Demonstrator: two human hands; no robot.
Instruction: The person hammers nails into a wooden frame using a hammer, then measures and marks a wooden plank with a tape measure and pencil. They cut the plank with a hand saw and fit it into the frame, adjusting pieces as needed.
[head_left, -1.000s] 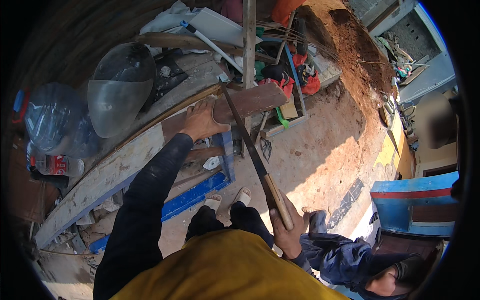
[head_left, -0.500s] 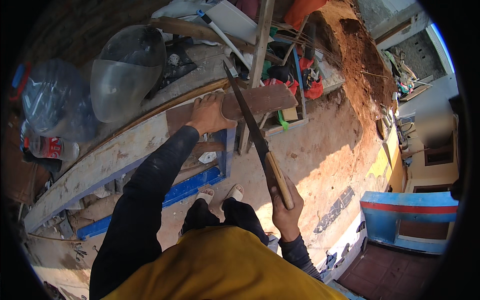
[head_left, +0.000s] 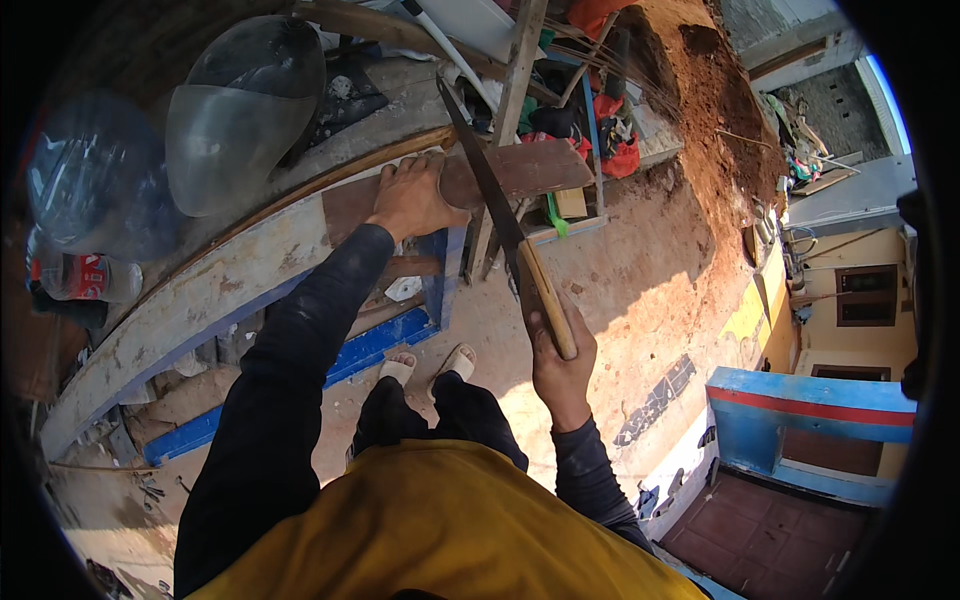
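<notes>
A brown wooden board [head_left: 535,168] lies across the whitish bench top [head_left: 255,262], its right end sticking out past the bench. My left hand [head_left: 412,195] presses down on the board, fingers curled over its far edge. In my right hand [head_left: 566,370] is a handsaw [head_left: 497,190], gripped round its light wooden handle. The dark blade slants across the board just right of my left hand, with its tip beyond the far edge. Whether the teeth sit in a cut cannot be made out.
Large clear plastic bottles [head_left: 95,180] and a clear rounded container [head_left: 235,140] stand on the left. An upright wooden post [head_left: 519,75] rises behind the board, beside piled odds and ends. A blue bar [head_left: 385,340] runs low under the bench, near my feet.
My right hand has pushed the saw forward, away from me, across the board. My left hand keeps its place on the board. The whole view has shifted slightly.
</notes>
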